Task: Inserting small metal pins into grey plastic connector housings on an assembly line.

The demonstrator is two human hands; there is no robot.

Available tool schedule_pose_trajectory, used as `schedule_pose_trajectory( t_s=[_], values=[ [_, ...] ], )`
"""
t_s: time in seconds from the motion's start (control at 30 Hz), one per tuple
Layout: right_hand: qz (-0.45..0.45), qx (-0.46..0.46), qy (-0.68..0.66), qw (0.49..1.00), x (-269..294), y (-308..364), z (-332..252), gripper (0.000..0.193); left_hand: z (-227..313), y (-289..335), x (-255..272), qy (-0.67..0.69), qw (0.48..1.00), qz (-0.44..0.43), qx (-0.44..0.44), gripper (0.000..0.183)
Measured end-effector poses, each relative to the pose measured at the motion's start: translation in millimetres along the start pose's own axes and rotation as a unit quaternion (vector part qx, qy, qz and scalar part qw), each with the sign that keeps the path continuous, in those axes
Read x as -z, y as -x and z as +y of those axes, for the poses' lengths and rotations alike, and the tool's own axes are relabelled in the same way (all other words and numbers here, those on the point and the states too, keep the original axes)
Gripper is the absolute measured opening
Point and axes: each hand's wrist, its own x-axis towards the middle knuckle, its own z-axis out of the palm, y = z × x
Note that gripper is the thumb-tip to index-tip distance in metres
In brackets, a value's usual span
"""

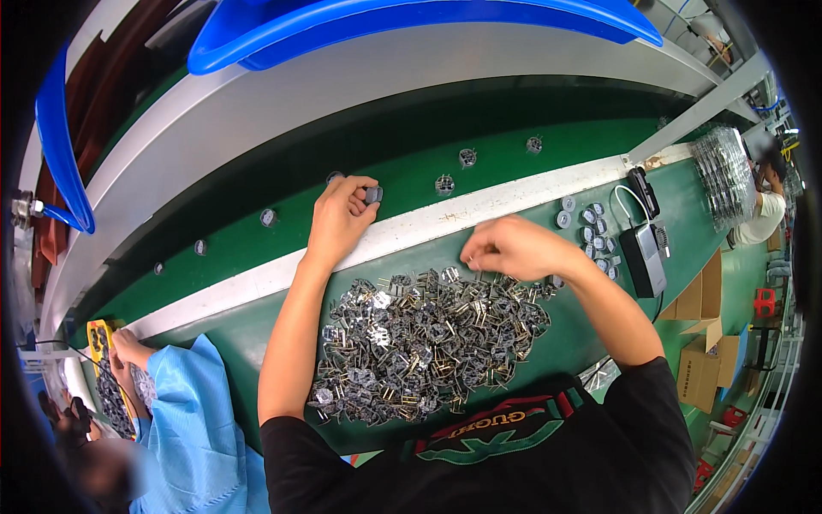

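Note:
Over the white rail at the edge of the green belt, my left hand (340,218) pinches a small dark grey round part (373,195). Another round part (335,176) is partly hidden behind its knuckles. My right hand (520,247) hovers at the far right edge of a big heap of small black parts with metal pins (428,343). Its fingers are curled together, and whatever they hold is too small to make out. The heap lies on the green worktop between my forearms.
Several round parts (467,158) sit spaced along the belt (385,163) behind the white rail (428,221). Grey round caps (588,233) and a grey-black box with a white cable (644,261) are to the right. A blue bin (411,34) overhangs. A blue-sleeved co-worker (193,411) works at left beside a yellow bin.

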Motion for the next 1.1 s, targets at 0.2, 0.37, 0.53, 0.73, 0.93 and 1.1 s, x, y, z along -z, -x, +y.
schedule_pose_trajectory(
  t_s=[0.2,0.37,0.53,0.73,0.93,1.1],
  values=[
    [0.18,0.077,-0.032,0.98,-12,-38,-12,0.01,-3,-3,6,0.198,0.972,-0.043,0.118,0.034],
    [0.183,0.209,0.153,0.948,-32,-51,8,0.013,-3,0,13,0.372,0.918,-0.025,0.132,0.035],
    [0.109,0.2,0.19,0.955,-11,-53,7,0.015,1,-2,13,0.469,0.865,-0.022,0.178,0.036],
    [0.238,0.159,0.026,0.958,-14,-70,-4,0.015,-3,0,10,0.457,0.877,-0.03,0.147,0.039],
    [0.353,0.166,0.044,0.92,-29,-89,-22,0.014,1,2,11,0.457,0.873,-0.069,0.155,0.042],
    [0.383,0.188,0.093,0.899,-35,-101,-34,0.01,4,3,11,0.428,0.887,-0.079,0.157,0.04]
  ],
)
